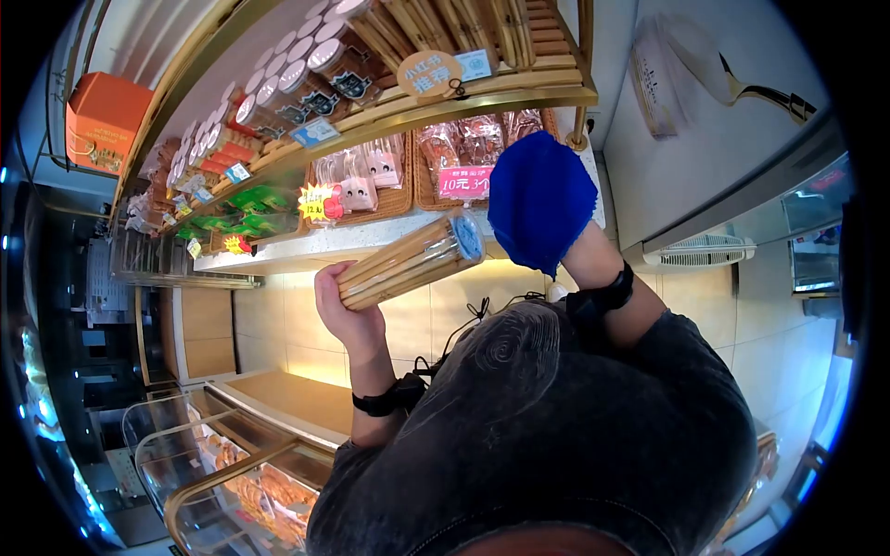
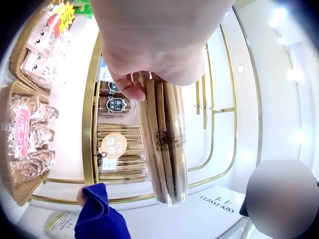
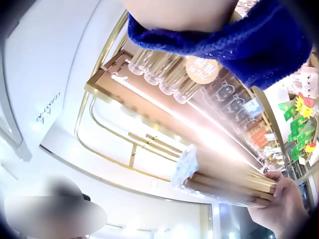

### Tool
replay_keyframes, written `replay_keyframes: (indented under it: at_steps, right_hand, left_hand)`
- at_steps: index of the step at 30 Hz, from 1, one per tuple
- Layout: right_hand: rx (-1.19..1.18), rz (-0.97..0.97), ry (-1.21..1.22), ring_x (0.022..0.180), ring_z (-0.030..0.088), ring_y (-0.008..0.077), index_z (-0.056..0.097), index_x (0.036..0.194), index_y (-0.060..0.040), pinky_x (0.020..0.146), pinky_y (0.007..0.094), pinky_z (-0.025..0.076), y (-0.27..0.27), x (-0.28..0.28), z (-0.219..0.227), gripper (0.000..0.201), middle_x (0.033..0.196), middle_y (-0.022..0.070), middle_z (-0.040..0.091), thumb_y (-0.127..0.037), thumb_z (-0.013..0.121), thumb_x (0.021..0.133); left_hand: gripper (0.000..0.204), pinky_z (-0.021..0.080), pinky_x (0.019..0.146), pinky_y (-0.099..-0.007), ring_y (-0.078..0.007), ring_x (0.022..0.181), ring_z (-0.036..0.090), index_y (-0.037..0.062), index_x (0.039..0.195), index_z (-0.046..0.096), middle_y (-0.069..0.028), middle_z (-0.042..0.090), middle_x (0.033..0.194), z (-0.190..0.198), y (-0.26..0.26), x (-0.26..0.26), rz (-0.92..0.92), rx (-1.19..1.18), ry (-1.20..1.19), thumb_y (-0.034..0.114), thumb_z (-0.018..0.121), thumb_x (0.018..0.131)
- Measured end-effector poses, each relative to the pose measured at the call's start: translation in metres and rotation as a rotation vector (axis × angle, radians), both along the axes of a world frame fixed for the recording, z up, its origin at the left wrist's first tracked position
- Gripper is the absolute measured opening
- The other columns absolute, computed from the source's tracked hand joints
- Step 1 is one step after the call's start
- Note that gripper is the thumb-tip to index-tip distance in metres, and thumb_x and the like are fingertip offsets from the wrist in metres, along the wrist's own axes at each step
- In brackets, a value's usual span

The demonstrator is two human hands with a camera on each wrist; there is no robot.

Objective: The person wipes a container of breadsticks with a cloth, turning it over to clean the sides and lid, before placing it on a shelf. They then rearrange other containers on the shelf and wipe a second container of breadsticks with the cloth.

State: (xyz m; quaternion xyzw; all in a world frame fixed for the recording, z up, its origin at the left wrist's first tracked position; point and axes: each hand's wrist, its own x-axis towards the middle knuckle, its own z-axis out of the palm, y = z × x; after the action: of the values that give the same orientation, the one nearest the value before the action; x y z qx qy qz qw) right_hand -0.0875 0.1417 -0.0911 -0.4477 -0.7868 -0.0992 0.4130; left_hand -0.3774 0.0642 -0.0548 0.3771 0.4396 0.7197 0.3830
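My left hand [image 1: 350, 313] grips a clear cylinder of long brown sticks [image 1: 403, 267] near one end. The cylinder lies tilted, its pale blue end [image 1: 468, 236] toward my right hand. In the left wrist view, dark print shows on the cylinder [image 2: 169, 144] below my curled fingers [image 2: 132, 89]. My right hand [image 1: 593, 257] holds a blue cloth [image 1: 542, 199], which covers most of its fingers. The right wrist view shows the cloth [image 3: 199, 45] wrapped across the palm. The cloth and the cylinder are apart, close to each other.
A gold-edged shelf [image 1: 464, 104] holds more stick cylinders [image 1: 491, 32] and lidded jars [image 1: 338, 69]. Below it, wicker baskets [image 1: 380, 202] of wrapped snacks stand on a white counter [image 1: 278, 252]. A white cabinet [image 1: 686, 176] is at the right, a glass pastry case [image 1: 241, 463] lower left.
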Motion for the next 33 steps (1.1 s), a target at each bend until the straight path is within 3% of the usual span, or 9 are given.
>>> replay_keyframes:
  at_steps: [3,6,8,14,16,18,23,27,33]
  right_hand:
    - [0.176,-0.07,0.043,0.071,0.058,0.0313,0.058,0.067,-0.0108,0.067,0.0404,0.045,0.014,0.017,-0.008,0.012,0.07,0.0134,0.057,-0.021,0.062,0.062]
    - [-0.373,-0.081,-0.561,0.078,0.058,0.0292,0.063,0.088,-0.0055,0.073,0.0387,0.047,0.003,0.03,0.056,0.023,0.08,0.0135,0.059,-0.015,0.056,0.069]
    - [-0.26,-0.138,-0.761,0.081,0.059,0.0222,0.058,0.1,-0.0092,0.079,0.0351,0.047,-0.004,0.031,0.066,0.04,0.089,0.0053,0.062,-0.047,0.048,0.092]
    - [-0.909,1.236,1.413,0.115,0.05,0.0241,0.036,0.139,-0.0054,0.099,0.0339,0.037,-0.016,0.021,0.046,0.074,0.125,0.0106,0.051,-0.057,0.051,0.088]
    - [-0.427,0.938,0.65,0.124,0.043,0.0261,0.025,0.143,-0.0014,0.104,0.0357,0.033,-0.015,0.026,0.052,0.082,0.134,0.017,0.043,-0.032,0.069,0.08]
    - [-0.664,0.778,0.722,0.128,0.041,0.0255,0.022,0.144,0.0001,0.107,0.0354,0.029,-0.023,0.017,0.053,0.078,0.14,0.0162,0.039,-0.019,0.066,0.083]
    - [-0.796,0.437,0.966,0.069,0.064,0.0257,0.061,0.096,0.0033,0.064,0.0362,0.049,-0.019,0.008,0.036,0.037,0.074,0.0164,0.064,-0.033,0.056,0.092]
    - [-0.745,0.067,0.415,0.068,0.058,0.0398,0.06,0.086,0.003,0.062,0.041,0.046,-0.008,0.012,0.046,0.04,0.073,0.0243,0.059,-0.037,0.055,0.091]
    - [-0.547,0.07,0.675,0.075,0.059,0.0405,0.059,0.092,0.0008,0.067,0.0443,0.047,-0.008,-0.021,0.037,0.038,0.082,0.0244,0.06,-0.036,0.054,0.092]
  left_hand:
    - [0.025,0.044,0.086,-0.0339,-0.0198,0.09,0.055,0.0011,0.092,0.053,-0.0116,0.058,0.092,0.007,0.003,0.028,0.012,0.016,0.183,0.023,0.04,0.095]
    - [0.026,0.044,0.085,-0.0336,-0.0198,0.088,0.055,-0.0006,0.093,0.054,-0.012,0.058,0.09,0.008,0.002,0.052,0.035,0.004,0.24,0.022,0.04,0.094]
    - [0.026,0.044,0.084,-0.0336,-0.0196,0.087,0.055,-0.0011,0.093,0.054,-0.0121,0.058,0.09,0.007,-0.001,0.068,0.075,-0.003,0.301,0.021,0.039,0.094]
    - [0.022,0.045,0.083,-0.032,-0.0194,0.087,0.055,-0.0015,0.094,0.053,-0.0134,0.059,0.093,0.004,-0.01,0.087,0.195,0.004,0.127,0.018,0.044,0.095]
    - [0.022,0.044,0.083,-0.032,-0.019,0.087,0.055,-0.0015,0.095,0.053,-0.0125,0.058,0.093,0.006,-0.016,0.095,0.252,0.003,0.109,0.019,0.044,0.095]
    - [0.022,0.044,0.084,-0.032,-0.0192,0.089,0.054,-0.0014,0.095,0.053,-0.0119,0.057,0.095,0.004,-0.023,0.101,0.301,-0.004,0.15,0.018,0.043,0.095]
    - [0.015,0.043,0.085,-0.0346,-0.0224,0.092,0.053,-0.0005,0.098,0.051,-0.0142,0.056,0.099,0.007,-0.035,0.117,0.423,0.216,0.555,0.011,0.049,0.09]
    - [0.016,0.045,0.08,-0.0364,-0.0291,0.089,0.054,-0.0004,0.093,0.051,-0.02,0.056,0.099,0.036,-0.045,0.117,0.323,0.432,1.136,0.01,0.053,0.082]
    - [0.018,0.047,0.075,-0.0372,-0.0299,0.083,0.056,0.0011,0.093,0.053,-0.0194,0.059,0.097,0.053,-0.038,0.098,0.288,0.547,1.277,0.009,0.058,0.078]
